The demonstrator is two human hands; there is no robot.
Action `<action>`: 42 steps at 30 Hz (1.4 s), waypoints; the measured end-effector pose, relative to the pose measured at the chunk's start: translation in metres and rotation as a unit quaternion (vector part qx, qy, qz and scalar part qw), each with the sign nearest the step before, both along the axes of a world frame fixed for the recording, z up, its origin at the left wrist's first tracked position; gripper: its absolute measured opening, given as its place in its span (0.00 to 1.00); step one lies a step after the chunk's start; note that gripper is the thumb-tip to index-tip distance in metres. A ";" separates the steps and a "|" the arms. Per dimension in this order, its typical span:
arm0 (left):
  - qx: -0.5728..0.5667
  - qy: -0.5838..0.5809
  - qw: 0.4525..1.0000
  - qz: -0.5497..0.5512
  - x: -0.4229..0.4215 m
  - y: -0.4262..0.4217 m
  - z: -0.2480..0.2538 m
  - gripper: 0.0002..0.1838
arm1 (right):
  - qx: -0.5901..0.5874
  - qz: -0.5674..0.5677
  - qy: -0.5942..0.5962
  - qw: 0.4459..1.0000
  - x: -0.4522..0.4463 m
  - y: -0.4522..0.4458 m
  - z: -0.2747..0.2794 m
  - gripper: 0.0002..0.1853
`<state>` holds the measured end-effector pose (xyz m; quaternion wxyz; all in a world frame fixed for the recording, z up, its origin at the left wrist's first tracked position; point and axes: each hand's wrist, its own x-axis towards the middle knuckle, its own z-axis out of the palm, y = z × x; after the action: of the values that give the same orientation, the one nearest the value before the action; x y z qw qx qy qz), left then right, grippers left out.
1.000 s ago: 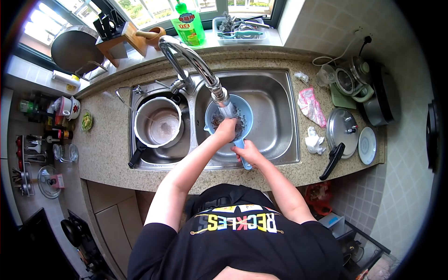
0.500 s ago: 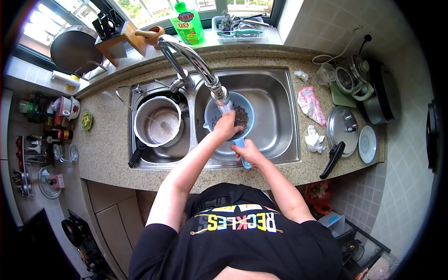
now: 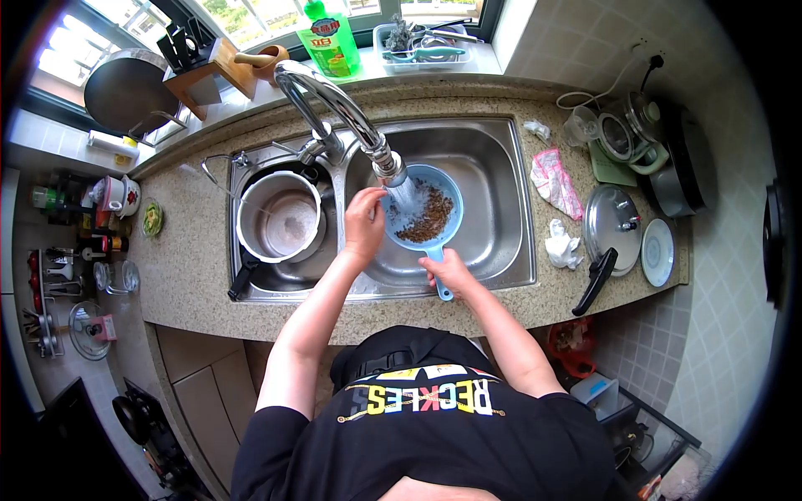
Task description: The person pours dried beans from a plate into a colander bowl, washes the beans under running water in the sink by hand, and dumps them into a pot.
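Observation:
A light-blue handled bowl (image 3: pixel 455 209) is over the right sink basin; whether it has holes does not show. Small brown pieces (image 3: pixel 430 219) cover part of its inside, and running water falls on them from the chrome faucet (image 3: pixel 344 104). My right hand (image 3: pixel 449 271) is closed around the bowl's handle on the near side. At the left rim, my left hand (image 3: pixel 364 224) has its fingers bent against the bowl, gripping its edge. A large metal pot (image 3: pixel 251 230) with a black handle stands in the left basin, its inside whitish.
Right of the sink lie a pink-and-white cloth (image 3: pixel 555 184), crumpled white tissue (image 3: pixel 561 246), a pot lid (image 3: pixel 608 221) and a small plate (image 3: pixel 658 255). A green detergent bottle (image 3: pixel 332 46) and a utensil tray (image 3: pixel 426 57) stand on the sill behind the faucet.
My left hand has come out of the bowl to its left rim, uncovering the brown pieces. The bowl has shifted slightly right, with my right hand still on its handle.

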<state>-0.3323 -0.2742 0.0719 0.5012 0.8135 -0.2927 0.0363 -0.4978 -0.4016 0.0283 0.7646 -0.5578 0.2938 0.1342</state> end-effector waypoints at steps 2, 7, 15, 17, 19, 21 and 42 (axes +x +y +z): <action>0.008 -0.020 1.000 0.021 0.006 0.007 -0.002 0.11 | 0.000 0.005 0.006 1.000 -0.001 0.001 0.002 0.11; 0.001 0.002 0.997 0.073 0.037 0.023 -0.022 0.13 | -0.004 0.008 -0.001 1.000 -0.005 -0.002 -0.004 0.11; 0.095 -0.107 0.958 0.247 0.123 0.043 -0.035 0.28 | -0.007 0.021 0.007 1.000 0.001 -0.005 0.008 0.11; 0.122 0.009 0.959 0.255 0.149 0.047 -0.042 0.34 | -0.004 0.018 0.003 1.000 0.003 -0.007 0.009 0.11; 0.088 0.124 0.957 0.247 0.176 0.050 -0.041 0.37 | -0.004 0.013 0.001 1.000 0.004 -0.009 0.006 0.11; -0.008 0.132 0.972 0.197 0.209 0.059 -0.068 0.38 | 0.000 0.010 0.009 1.000 0.004 -0.012 0.009 0.11; -0.106 0.558 0.823 -0.033 0.010 0.033 -0.061 0.33 | -0.030 0.101 0.026 0.994 -0.009 -0.005 0.027 0.12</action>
<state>-0.3226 -0.2410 0.0112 0.6628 0.6267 0.0158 -0.4094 -0.5064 -0.4062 0.0556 0.7221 -0.6035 0.2597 0.2167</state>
